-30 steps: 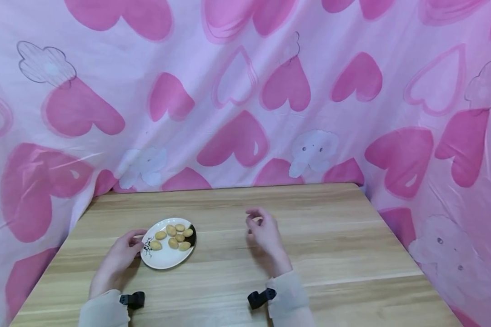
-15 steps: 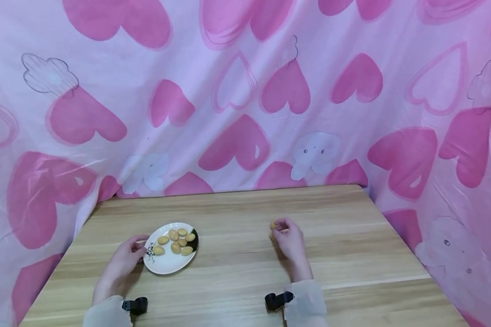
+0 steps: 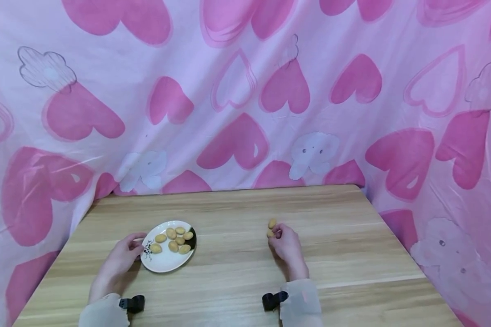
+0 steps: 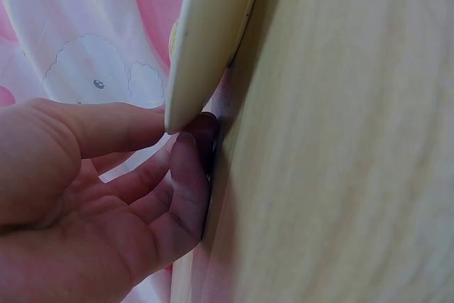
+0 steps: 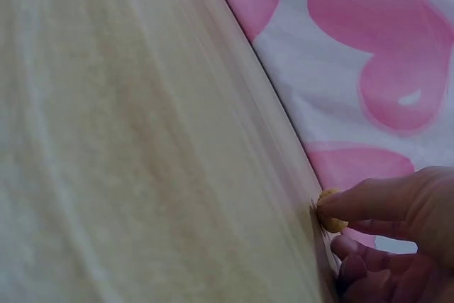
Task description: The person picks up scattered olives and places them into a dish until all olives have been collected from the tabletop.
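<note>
A white plate [image 3: 163, 262] with a dark patch and a small black pattern holds several small potatoes [image 3: 173, 245], yellow-brown and oval. At its left rim, my left hand [image 3: 120, 257] grips the plate; the left wrist view shows the thumb against the edge [image 4: 186, 83] and curled fingers underneath. To the right, my right hand [image 3: 288, 247] pinches a small potato [image 3: 270, 233] low at the table. In the right wrist view, fingers partly cover a potato [image 5: 332, 223]. Just beyond lies another potato [image 3: 272, 223], apart from the hand.
The wooden table [image 3: 229, 281] spreads between and around both hands. A pink cloth [image 3: 233, 91] with hearts hangs behind it and along both sides. Each sleeve bears a black wrist camera, the left one [image 3: 132, 304] and the right one [image 3: 274, 300].
My right hand has moved right, over to the two loose potatoes, then slightly nearer to me, onto the closer one. The left hand stays at the plate's rim.
</note>
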A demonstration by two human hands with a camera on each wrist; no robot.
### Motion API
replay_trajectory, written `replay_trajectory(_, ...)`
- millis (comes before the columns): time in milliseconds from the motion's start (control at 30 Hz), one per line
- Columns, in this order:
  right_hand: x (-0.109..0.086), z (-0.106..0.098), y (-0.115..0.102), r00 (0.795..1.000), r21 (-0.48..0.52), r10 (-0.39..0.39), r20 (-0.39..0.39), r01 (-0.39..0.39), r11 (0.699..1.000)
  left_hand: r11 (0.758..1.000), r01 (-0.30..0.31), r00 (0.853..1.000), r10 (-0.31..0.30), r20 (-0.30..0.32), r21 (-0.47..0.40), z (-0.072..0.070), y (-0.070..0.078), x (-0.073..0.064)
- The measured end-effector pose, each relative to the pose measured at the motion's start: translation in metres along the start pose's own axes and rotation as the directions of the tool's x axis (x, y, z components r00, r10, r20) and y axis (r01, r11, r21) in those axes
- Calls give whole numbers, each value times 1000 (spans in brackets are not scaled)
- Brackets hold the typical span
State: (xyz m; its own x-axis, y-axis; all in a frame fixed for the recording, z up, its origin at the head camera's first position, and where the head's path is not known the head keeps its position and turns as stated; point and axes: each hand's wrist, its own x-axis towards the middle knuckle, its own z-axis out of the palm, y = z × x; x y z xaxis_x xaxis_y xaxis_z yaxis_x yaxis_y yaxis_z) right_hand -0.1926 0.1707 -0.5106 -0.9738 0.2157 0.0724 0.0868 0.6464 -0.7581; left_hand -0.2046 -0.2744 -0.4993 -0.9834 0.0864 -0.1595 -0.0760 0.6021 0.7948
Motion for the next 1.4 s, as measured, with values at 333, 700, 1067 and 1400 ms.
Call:
replay_trajectory(333, 4, 1, 1, 1000, 54, 17, 6, -17, 998, 999, 39, 999, -39, 12, 4, -4, 1, -2)
replay_trajectory(700, 4, -13, 5, 1000, 123, 16, -21, -14, 992, 1000, -1, 1000, 1, 5, 3, -1, 4, 3)
replay_trajectory(1067, -2, -3, -17, 997, 263, -51, 59, 34, 964, 1000, 22, 1000, -22, 17, -8, -2, 2, -1)
replay_trajectory(1400, -9, 17, -47, 978, 309, -156, 142, 106, 945, 999, 33, 999, -34, 22, 29, -3, 3, -1)
